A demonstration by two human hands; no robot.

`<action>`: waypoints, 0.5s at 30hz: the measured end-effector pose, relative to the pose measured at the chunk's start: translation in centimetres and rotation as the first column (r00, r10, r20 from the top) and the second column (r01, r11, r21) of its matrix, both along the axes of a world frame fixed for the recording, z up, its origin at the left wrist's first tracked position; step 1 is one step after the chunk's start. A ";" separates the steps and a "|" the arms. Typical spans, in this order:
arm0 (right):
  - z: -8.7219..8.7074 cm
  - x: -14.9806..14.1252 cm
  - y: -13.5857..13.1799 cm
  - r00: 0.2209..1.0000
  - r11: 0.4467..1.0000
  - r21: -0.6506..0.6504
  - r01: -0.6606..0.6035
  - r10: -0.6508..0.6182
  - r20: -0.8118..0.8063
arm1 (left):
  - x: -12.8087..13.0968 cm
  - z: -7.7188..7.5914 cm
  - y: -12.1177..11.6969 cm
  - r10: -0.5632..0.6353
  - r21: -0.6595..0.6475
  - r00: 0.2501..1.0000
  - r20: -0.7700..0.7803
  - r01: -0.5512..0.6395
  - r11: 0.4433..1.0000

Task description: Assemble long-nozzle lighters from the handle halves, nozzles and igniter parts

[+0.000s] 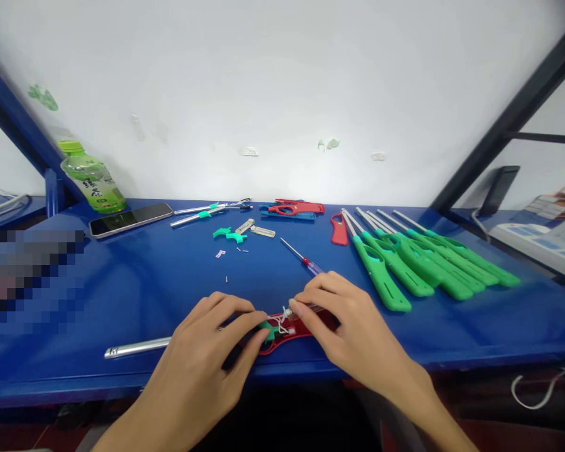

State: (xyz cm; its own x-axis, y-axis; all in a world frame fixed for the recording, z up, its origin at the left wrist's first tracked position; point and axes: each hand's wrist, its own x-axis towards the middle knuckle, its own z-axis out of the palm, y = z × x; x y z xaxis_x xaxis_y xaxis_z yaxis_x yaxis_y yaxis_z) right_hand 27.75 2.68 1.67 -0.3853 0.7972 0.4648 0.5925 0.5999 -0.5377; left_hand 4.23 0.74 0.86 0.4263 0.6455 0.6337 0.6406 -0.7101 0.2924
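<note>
In front of me at the table's edge lies the red half-shell (289,342) of a long-barrelled lighter, its inside facing up. My left hand (207,345) is closed, thumb and index finger pinching the green trigger (269,331) in the shell. A silver barrel (139,347) sticks out to the left from under this hand. My right hand (353,323) pinches a clear fuel tank by its whitish valve end (288,312), over the shell's right part; most of the tank is hidden by the fingers. Thin white tubing (280,324) loops between the two hands.
Beyond my right hand lies a screwdriver (306,260). Several green lighters (381,282) lie right. Red and blue shells (296,208), silver barrels (198,215), clear tanks (263,231), green triggers (235,238) and a screw (226,279) lie behind. A phone (130,220) and bottle (94,179) are left.
</note>
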 end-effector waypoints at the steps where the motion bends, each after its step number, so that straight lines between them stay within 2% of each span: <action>1: 0.0 0.0 0.0 1.000 1.000 -0.005 0.000 0.000 0.007 | 0.0 0.0 0.0 -0.002 -0.003 1.000 0.005 0.002 1.000; 15: 0.0 0.1 0.1 1.000 0.995 -0.099 0.011 -0.013 -0.015 | -0.2 -0.1 0.1 -0.020 -0.001 1.000 -0.013 0.020 1.000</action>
State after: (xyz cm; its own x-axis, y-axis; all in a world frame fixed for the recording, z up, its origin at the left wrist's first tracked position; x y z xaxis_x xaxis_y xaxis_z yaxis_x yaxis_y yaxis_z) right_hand 27.81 2.74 1.67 -0.3686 0.8439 0.3898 0.5901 0.5364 -0.6034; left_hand 4.08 0.83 0.78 0.4478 0.6370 0.6275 0.6298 -0.7228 0.2844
